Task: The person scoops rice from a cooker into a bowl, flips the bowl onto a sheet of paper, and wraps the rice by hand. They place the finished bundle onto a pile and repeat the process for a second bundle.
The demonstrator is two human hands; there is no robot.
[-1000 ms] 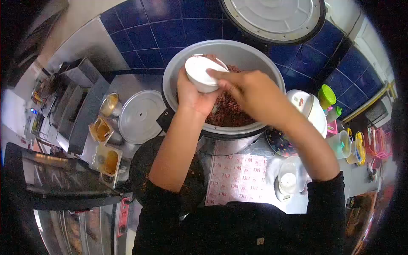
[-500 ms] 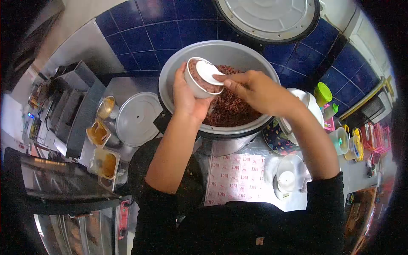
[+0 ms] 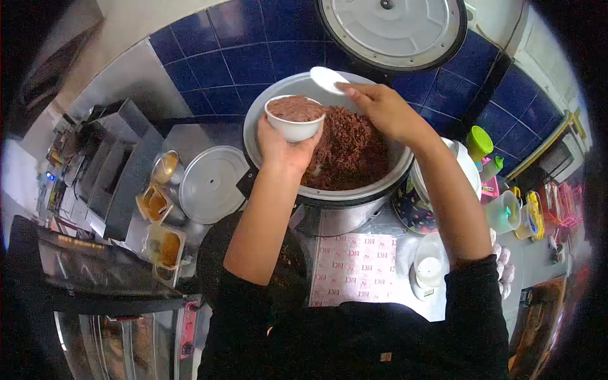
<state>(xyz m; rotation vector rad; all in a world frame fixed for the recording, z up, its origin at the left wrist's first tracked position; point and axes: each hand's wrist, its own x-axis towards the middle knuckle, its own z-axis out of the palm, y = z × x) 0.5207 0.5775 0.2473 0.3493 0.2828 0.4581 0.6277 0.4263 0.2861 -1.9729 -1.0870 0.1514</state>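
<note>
My left hand (image 3: 285, 149) is wrapped round a white bowl (image 3: 294, 130), holding it nearly level above the left part of a large rice cooker (image 3: 266, 95). Reddish-brown rice (image 3: 295, 109) fills the bowl to its rim, its top pressed smooth. In my right hand (image 3: 383, 111) is a white rice paddle (image 3: 326, 80), gripped by its handle. The paddle's blade is up over the cooker's far rim, apart from the bowl. Loose dark-red rice (image 3: 351, 152) lies in the pot below both hands.
The cooker's open lid (image 3: 396, 28) stands behind the pot. A round grey lid (image 3: 215, 183) and trays of orange-brown food (image 3: 166, 247) are at left. Printed paper (image 3: 351, 269) and a small scale (image 3: 425, 282) lie in front. A white bucket (image 3: 465, 168) and green-lidded container (image 3: 479, 142) stand right.
The paddle has lifted off the rice in the bowl and moved up and right. The bowl has turned from tilted to nearly level.
</note>
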